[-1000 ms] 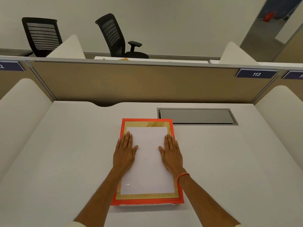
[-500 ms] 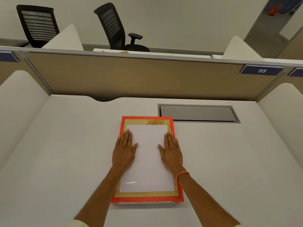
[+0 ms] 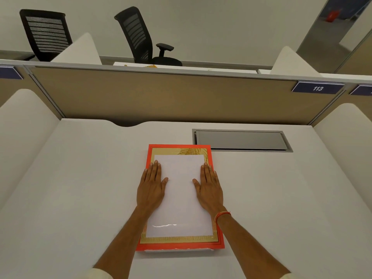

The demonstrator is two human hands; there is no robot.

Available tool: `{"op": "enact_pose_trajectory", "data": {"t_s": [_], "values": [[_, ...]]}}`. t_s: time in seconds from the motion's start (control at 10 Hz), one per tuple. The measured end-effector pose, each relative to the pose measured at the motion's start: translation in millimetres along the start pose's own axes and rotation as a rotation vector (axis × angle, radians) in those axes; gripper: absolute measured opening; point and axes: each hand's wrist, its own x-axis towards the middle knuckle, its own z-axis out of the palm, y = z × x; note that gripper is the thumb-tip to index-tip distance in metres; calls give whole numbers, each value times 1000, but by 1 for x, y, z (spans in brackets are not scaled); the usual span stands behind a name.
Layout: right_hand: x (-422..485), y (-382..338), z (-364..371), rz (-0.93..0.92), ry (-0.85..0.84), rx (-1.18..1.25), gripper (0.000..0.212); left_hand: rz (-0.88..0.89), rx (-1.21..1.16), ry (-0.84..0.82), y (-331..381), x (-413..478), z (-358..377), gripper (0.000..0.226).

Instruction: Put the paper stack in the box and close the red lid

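Observation:
A flat box with a red lid [image 3: 179, 246] and a gold inner border lies on the white desk in front of me. A white sheet or panel [image 3: 179, 190] covers the middle of the lid's top. My left hand [image 3: 151, 187] lies flat, palm down, on the left side of that white area. My right hand [image 3: 209, 188], with a red thread at the wrist, lies flat on its right side. Both hands have straight fingers close together and grip nothing. A white edge of the box shows under the lid's near side.
A grey cable hatch [image 3: 241, 140] is set into the desk just right of the box's far corner. A tan partition [image 3: 171, 97] closes the desk's far side, with white dividers at both sides. Two black office chairs [image 3: 141, 37] stand beyond it.
My hands have stayed flat on the box top, spreading slightly apart toward its side edges. The view has shifted a little.

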Motion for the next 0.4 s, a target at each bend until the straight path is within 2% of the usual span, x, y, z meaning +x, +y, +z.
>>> {"op": "enact_pose_trajectory", "data": {"t_s": [0.2, 0.4], "values": [[-2, 0, -9, 17, -21, 66, 70, 1, -20, 1, 2, 1, -4, 93], [-2, 16, -25, 4, 44, 88, 69, -15, -106, -4, 19, 7, -9, 102]]}}
